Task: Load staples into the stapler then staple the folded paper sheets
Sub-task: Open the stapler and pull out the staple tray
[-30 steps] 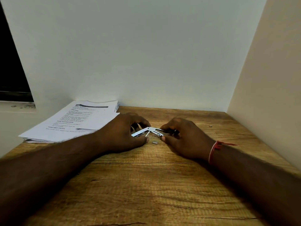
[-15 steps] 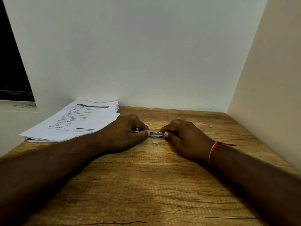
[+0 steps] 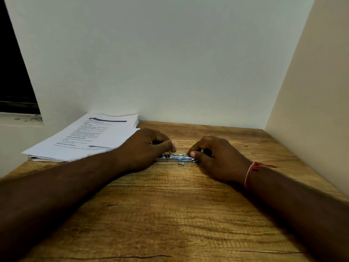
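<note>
Two hands on one wooden table (image 3: 170, 214). One stapler (image 3: 176, 158), silvery metal, lying flat between them near the table's middle. One small loose strip of staples (image 3: 181, 163) on the wood just in front of the stapler, touching neither hand. One stack of printed paper sheets (image 3: 83, 138) left of the stapler, at the table's far left corner against the wall. One tiny speck (image 3: 245, 145) well to the right of the stapler; too small to identify. One red thread band (image 3: 251, 172) round the right wrist.

Against a second ago: then hinged open in a peak above the table, now spread out low and almost level. Against half a second ago: more of the metal length showing between the hands, the left thumb raised off it. Paper stack and loose staples unmoved.

Left hand (image 3: 145, 148) curled over the stapler's left end, fingers bent, thumb and forefinger pinched on a small upright metal part there. Right hand (image 3: 213, 157) closed on the stapler's right end, thumb tip pressed on top, fingers folded behind. Both grips tight on the stapler, heels of both hands resting on the table.
</note>
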